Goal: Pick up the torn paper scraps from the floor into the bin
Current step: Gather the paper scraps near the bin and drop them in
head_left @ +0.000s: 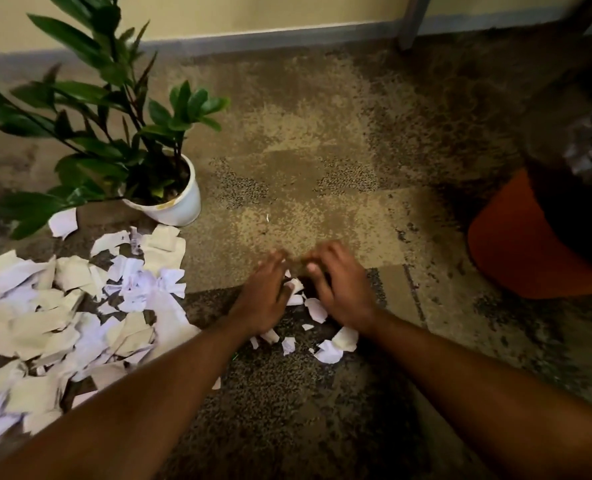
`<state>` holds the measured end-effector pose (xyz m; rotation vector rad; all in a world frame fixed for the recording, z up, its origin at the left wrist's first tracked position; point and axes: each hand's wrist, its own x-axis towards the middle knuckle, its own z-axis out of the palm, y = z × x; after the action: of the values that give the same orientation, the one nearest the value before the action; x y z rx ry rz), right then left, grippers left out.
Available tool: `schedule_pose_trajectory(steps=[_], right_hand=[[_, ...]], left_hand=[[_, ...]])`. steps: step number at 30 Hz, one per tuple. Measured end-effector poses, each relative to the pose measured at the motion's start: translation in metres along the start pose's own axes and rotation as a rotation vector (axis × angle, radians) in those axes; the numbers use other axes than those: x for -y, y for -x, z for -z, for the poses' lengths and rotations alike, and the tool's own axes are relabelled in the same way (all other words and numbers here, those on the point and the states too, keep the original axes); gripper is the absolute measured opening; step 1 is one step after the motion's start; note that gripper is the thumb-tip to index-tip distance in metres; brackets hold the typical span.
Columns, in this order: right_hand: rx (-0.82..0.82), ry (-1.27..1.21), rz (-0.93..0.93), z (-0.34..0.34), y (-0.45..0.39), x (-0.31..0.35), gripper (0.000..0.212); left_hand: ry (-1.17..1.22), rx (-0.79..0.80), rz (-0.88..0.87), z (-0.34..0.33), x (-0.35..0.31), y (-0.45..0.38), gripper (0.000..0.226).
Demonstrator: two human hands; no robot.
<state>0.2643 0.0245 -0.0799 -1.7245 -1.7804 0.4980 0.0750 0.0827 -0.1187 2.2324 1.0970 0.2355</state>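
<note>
A big heap of torn white and beige paper scraps (62, 317) covers the carpet at the left. A smaller cluster of scraps (317, 308) lies in the middle of the floor, under and between my hands. My left hand (261, 299) and my right hand (339, 289) are palm down side by side over this cluster, fingers spread and blurred, touching the scraps. Neither hand plainly grips a piece. The orange bin (516, 251) with a dark liner stands at the right edge, partly cut off.
A potted plant in a white pot (180, 199) stands just behind the big heap, leaves spreading left. A wall with a grey skirting (270, 39) runs along the back. A grey furniture leg (410, 22) rises at the back right. Patchy brown carpet lies between hands and bin.
</note>
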Motion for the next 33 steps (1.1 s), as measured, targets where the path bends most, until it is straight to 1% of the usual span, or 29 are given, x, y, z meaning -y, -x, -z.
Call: schedule_pose_trajectory(steps=[1,2,5,7,9,11,14,16,18,20,21,23,24,25,26,27,29,31,33], right_hand=[[-0.011,0.035,-0.026,-0.001,-0.018,0.0,0.026],[0.013,0.073,-0.045,-0.004,-0.038,-0.001,0.028],[0.143,0.171,-0.041,-0.018,-0.093,-0.001,0.039],[0.216,0.195,-0.026,-0.032,-0.12,0.003,0.045],[0.316,0.23,0.01,-0.045,-0.129,0.003,0.05],[0.398,0.265,0.07,-0.054,-0.119,-0.001,0.055],[0.397,0.217,0.105,-0.052,-0.081,-0.004,0.056],[0.413,0.191,0.139,-0.044,-0.051,-0.002,0.052],[0.452,0.179,0.229,-0.032,-0.023,0.001,0.046],[0.494,0.152,0.318,-0.019,-0.004,0.003,0.041],[0.485,0.135,0.325,-0.012,0.0,0.003,0.038],[0.38,0.111,0.229,-0.006,-0.001,-0.003,0.033],[0.323,0.126,0.157,-0.005,-0.002,-0.007,0.036],[0.308,0.16,0.086,-0.006,-0.001,-0.01,0.043],[0.336,0.198,0.042,-0.009,0.003,-0.012,0.051],[0.385,0.217,0.036,-0.014,0.01,-0.013,0.058],[0.463,0.189,0.08,-0.023,0.028,-0.007,0.063],[0.501,0.1,0.101,-0.023,0.044,0.003,0.061],[0.446,0.002,0.105,-0.015,0.055,0.01,0.051]], left_hand=[[0.036,0.012,-0.025,0.0,-0.003,0.009,0.053],[0.08,0.02,-0.042,0.002,-0.006,0.019,0.05],[0.206,0.054,-0.067,0.016,-0.012,0.042,0.043],[0.18,0.031,-0.096,0.026,-0.009,0.05,0.043],[0.077,-0.049,-0.104,0.036,0.002,0.051,0.042],[-0.029,-0.134,-0.051,0.044,0.02,0.051,0.041],[-0.148,-0.175,0.043,0.046,0.042,0.052,0.05],[-0.17,-0.192,0.055,0.043,0.049,0.05,0.052],[-0.136,-0.199,0.091,0.041,0.051,0.044,0.057],[-0.091,-0.177,0.125,0.038,0.049,0.036,0.064],[-0.081,-0.147,0.12,0.035,0.048,0.033,0.067],[-0.082,-0.076,0.076,0.026,0.042,0.033,0.072],[-0.085,-0.053,0.057,0.023,0.04,0.033,0.073],[-0.083,-0.036,0.043,0.02,0.036,0.034,0.074],[-0.075,-0.022,0.032,0.017,0.033,0.035,0.074],[-0.063,-0.01,0.015,0.015,0.03,0.036,0.072],[-0.016,0.034,-0.043,0.011,0.024,0.039,0.071],[0.055,0.094,-0.097,0.008,0.019,0.044,0.071],[0.106,0.145,-0.144,0.004,0.016,0.052,0.068]])
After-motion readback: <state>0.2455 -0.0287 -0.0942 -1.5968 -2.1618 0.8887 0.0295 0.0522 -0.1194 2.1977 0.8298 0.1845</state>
